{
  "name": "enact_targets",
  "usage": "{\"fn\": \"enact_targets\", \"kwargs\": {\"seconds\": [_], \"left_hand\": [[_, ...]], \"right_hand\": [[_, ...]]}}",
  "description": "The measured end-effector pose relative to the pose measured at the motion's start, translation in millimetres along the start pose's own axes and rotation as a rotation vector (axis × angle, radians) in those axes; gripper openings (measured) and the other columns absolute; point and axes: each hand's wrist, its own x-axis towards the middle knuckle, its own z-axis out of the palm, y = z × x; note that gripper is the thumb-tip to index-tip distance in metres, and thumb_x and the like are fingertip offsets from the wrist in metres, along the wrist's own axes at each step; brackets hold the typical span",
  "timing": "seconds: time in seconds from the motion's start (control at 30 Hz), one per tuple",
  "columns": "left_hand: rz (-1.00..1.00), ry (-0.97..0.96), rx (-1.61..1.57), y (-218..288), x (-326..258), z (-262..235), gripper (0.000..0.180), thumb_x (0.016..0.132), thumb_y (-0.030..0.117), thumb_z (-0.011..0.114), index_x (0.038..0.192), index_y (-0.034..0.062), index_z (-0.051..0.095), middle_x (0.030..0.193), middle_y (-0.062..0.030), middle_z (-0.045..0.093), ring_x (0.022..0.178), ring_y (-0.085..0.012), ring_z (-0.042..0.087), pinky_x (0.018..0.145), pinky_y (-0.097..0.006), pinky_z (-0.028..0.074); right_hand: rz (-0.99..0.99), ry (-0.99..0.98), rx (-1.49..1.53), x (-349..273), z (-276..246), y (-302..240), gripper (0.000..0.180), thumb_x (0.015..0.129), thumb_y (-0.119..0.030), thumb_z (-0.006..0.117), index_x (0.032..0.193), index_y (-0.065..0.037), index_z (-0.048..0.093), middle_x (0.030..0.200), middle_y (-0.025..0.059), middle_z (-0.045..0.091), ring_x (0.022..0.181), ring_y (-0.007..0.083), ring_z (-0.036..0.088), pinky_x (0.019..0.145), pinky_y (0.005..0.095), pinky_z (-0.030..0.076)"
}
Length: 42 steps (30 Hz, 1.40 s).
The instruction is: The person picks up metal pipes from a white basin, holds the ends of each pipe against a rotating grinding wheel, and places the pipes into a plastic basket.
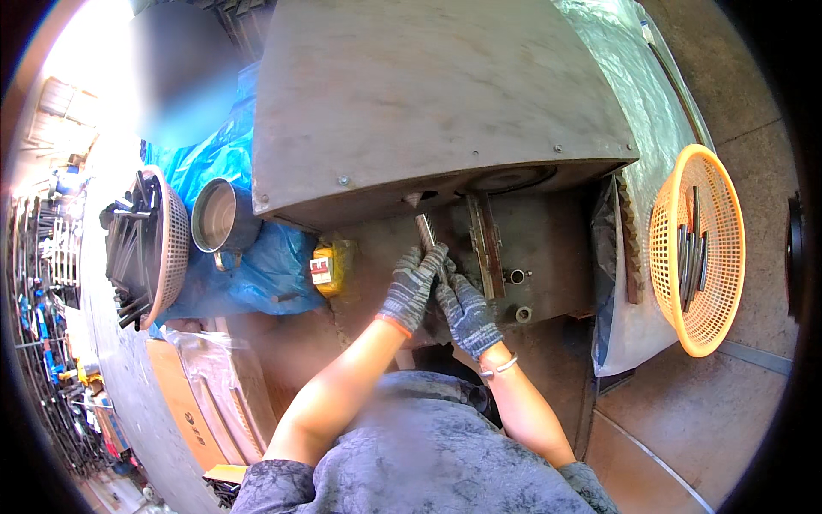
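Note:
Both hands wear grey-and-dark striped knit gloves and meet in front of the big metal machine housing [445,94]. My left hand [411,287] is closed round a short, shiny metal tube [425,230], whose upper end points at a small cone-shaped tip [414,200] under the housing's edge. Whether the tube touches the tip, I cannot tell. My right hand [467,315] presses against the left, its fingers closed at the tube's lower end, which the gloves mostly hide. Just right of the hands stands an upright metal bar [485,248].
On the right, an orange basket [736,248] holds several dark tubes [692,257]. A pinkish basket [174,244] full of dark tubes stands left, beside a metal mug [224,218] on blue plastic sheeting [265,274]. A yellow package [330,270] lies nearer. Two small round fittings [523,314] sit right.

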Motion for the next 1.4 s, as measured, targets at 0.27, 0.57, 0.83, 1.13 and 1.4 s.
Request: {"fn": "enact_targets", "kwargs": {"seconds": [0.27,0.57,0.83,1.13,1.4], "left_hand": [[0.017,-0.069,0.047,3.0,23.9,-26.3,0.03,0.094,0.024,0.059,0.112,0.0005,0.063,0.1,-0.0052,0.065,0.09,-0.0129,0.057,0.082,-0.027,0.047],[0.079,-0.034,0.019,3.7,34.8,-29.1,0.029,0.09,0.029,0.064,0.097,0.0006,0.065,0.085,-0.0065,0.066,0.076,-0.0151,0.057,0.072,-0.03,0.047],[-0.09,-0.1,0.013,21.5,28.0,-23.1,0.03,0.093,0.023,0.059,0.114,0.001,0.06,0.1,-0.0069,0.067,0.089,-0.0149,0.06,0.083,-0.028,0.047],[-0.105,-0.329,-0.13,-8.1,26.4,63.6,0.022,0.093,0.016,0.057,0.109,0.0007,0.06,0.096,-0.0087,0.066,0.088,-0.017,0.062,0.08,-0.029,0.05],[-0.113,-0.265,-0.26,-8.0,54.9,106.8,0.018,0.093,0.016,0.058,0.103,0.0026,0.065,0.094,-0.0051,0.066,0.086,-0.0151,0.06,0.08,-0.028,0.048]], "right_hand": [[-0.007,0.102,-0.09,19.8,30.0,-2.5,0.045,0.096,-0.019,0.051,0.135,0.002,0.044,0.127,0.0269,0.054,0.115,0.0405,0.055,0.095,0.0396,0.044],[-0.015,0.135,-0.311,28.1,33.1,-28.3,0.047,0.096,-0.022,0.049,0.136,0.001,0.043,0.126,0.0274,0.054,0.11,0.0416,0.057,0.09,0.0422,0.047],[-0.102,0.219,-0.199,26.8,30.2,-15.5,0.04,0.094,-0.022,0.053,0.126,0.002,0.053,0.115,0.0271,0.059,0.102,0.0414,0.059,0.087,0.0409,0.048],[0.146,0.306,-0.101,-18.8,-49.9,5.5,0.021,0.094,-0.009,0.055,0.112,0.002,0.056,0.087,0.006,0.061,0.075,0.0111,0.052,0.067,0.0275,0.047],[-0.048,0.389,-0.17,22.2,-84.8,1.2,0.042,0.094,-0.017,0.052,0.132,0.001,0.048,0.127,0.0268,0.054,0.117,0.0412,0.053,0.097,0.0399,0.044]]}}
